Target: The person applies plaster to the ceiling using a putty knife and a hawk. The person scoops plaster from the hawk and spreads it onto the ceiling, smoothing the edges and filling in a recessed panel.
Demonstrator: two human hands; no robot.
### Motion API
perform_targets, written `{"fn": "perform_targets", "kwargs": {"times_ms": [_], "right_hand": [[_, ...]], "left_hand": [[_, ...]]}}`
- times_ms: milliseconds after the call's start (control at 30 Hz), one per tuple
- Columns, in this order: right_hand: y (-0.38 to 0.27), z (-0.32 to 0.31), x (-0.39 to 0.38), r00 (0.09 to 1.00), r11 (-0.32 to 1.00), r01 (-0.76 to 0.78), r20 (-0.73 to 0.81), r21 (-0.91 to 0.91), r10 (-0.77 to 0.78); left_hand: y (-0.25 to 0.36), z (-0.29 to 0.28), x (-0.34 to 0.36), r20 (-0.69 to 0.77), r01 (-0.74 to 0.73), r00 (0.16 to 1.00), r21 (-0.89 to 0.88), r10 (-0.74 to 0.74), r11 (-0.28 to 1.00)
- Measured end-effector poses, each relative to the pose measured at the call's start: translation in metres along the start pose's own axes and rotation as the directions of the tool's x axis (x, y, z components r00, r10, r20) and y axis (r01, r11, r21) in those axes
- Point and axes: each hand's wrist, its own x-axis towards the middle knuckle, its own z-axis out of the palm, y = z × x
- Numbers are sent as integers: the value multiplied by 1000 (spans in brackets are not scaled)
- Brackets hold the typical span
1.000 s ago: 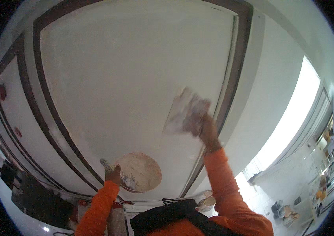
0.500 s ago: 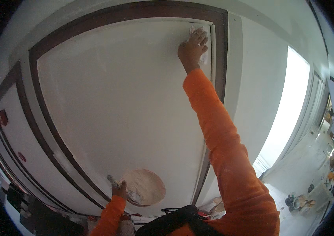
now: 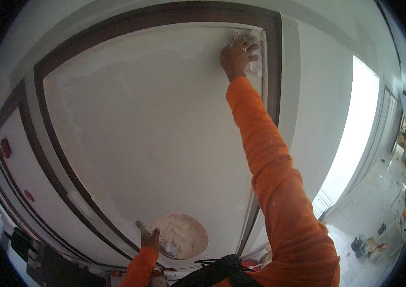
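Note:
My right hand (image 3: 236,56) is raised to the top right corner of a pale wall panel (image 3: 150,124). Its fingers press a flat, rectangular, whitish-smeared putty spreader (image 3: 254,68) against the surface, beside the dark frame. Low in front of me, my left hand (image 3: 151,237) grips the left edge of a round pinkish bowl (image 3: 194,234). Pale putty-like material fills much of this bowl. A coated tool handle (image 3: 140,225) sticks out beyond the left hand, and a light blade-like piece lies at the bowl's inner edge. The fingers' exact hold there is partly hidden.
A dark brown frame (image 3: 273,81) borders the panel. On the left are more framed panels with red fittings (image 3: 5,148). To the right stands a bright opening (image 3: 349,129); beyond it, bags and loose items (image 3: 369,248) lie on a pale floor.
The putty spreader shows more of its face and sits flatter in the corner. My left hand and the bowl appear slightly lower and further right as the view shifts a little.

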Motion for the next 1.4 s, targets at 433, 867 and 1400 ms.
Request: {"fn": "perform_targets", "kwargs": {"times_ms": [433, 867, 1400], "right_hand": [[22, -52, -50, 911, 990, 132, 386, 55, -143], [-25, -31, 10, 868, 844, -477, 283, 246, 408], [-12, -8, 41, 803, 786, -560, 408, 264, 435]], "left_hand": [[-24, -7, 13, 97, 200, 977, -76, -192, 977], [-59, -25, 33, 38, 82, 996, 63, -85, 995], [-43, -8, 27, 79, 86, 991, 241, -107, 967]]}}
